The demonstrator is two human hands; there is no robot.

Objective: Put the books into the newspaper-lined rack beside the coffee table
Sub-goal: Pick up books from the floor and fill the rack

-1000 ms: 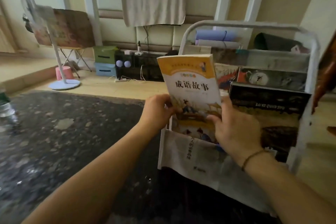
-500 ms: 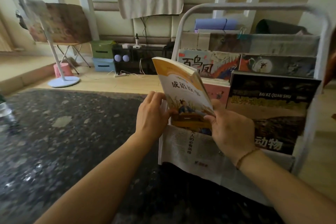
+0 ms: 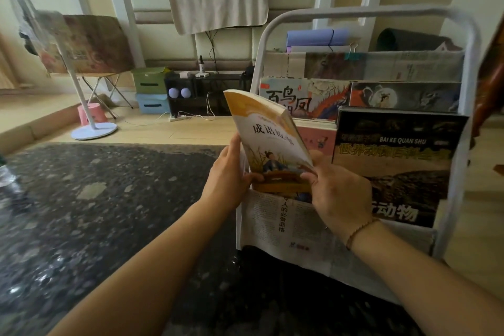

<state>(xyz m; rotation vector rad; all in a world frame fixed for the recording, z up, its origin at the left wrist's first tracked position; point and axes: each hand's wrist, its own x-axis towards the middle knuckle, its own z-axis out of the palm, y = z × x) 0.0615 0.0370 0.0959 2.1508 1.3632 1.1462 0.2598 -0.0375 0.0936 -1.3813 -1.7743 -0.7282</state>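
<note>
Paper cover, glossy by the look of it, pinched low on both sides: left hand (image 3: 228,178) curled round the spine-side lower edge, thumb across the front; right hand (image 3: 339,194) gripping the opposite lower corner, thumb (image 3: 309,177) pressed on the cover. Both closed firmly on the yellow paperback (image 3: 268,142), nothing loose in either.

Held upright but leaning, top tipped away and to the left, bottom edge already dipping into the front pocket of the white metal rack (image 3: 461,68), just behind the newspaper lining (image 3: 278,224). Not yet seated; most of the cover is above the pocket lip.

Probably light and fairly thin, with some flex in the soft covers; likely to bow if pushed down from the top alone. Better guided from the lower corners as now, then nudged on the top edge once the bottom finds the pocket floor. Slick cover may slide between fingers, so a grip wrapping the edges seems wiser than a flat pinch. Newspaper is soft and easily torn or dragged down with the book; worth easing in straight.

Just beside on the right, a large dark encyclopedia (image 3: 395,161) already stands in the same pocket; a pink book (image 3: 317,139) sits behind. Higher tier holds picture books (image 3: 302,97). Dark speckled coffee table (image 3: 95,213) spreads to the left, touching or nearly touching the rack.
</note>
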